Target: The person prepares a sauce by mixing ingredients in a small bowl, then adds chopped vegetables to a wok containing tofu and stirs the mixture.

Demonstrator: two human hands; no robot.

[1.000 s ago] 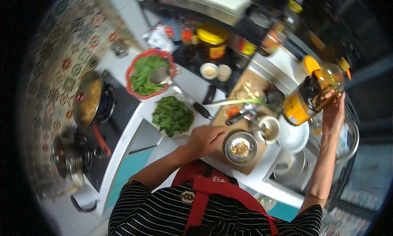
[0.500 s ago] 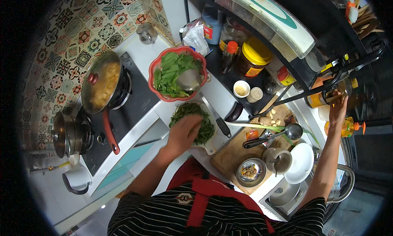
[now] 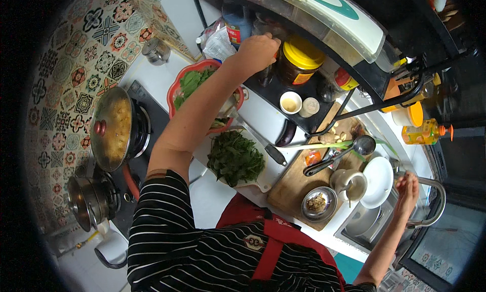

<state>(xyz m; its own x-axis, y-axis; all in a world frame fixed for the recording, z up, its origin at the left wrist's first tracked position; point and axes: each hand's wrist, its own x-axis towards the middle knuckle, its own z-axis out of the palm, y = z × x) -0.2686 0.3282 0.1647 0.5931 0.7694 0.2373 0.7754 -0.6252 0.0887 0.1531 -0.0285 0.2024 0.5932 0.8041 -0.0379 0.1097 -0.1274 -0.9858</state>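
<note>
My left hand reaches to the black shelf, its fingers closed round the red top of a dark bottle. My left forearm passes over a red scalloped basin of green leaves, hiding much of it. Dark cut greens are heaped on a white chopping board in front of me. Beside them lies a cleaver with a black handle. My right hand is above the sink edge by the tap, fingers loosely bent, nothing visible in it.
On the left hob are a glass-lidded pan with food and a steel pot. A wooden board at right carries a ladle, a steel bowl and a beige pot; a white plate adjoins it.
My left hand has gone from above the cut greens up to the red-topped bottle. My right hand has left a dark bottle at the far right and come down beside the tap.
</note>
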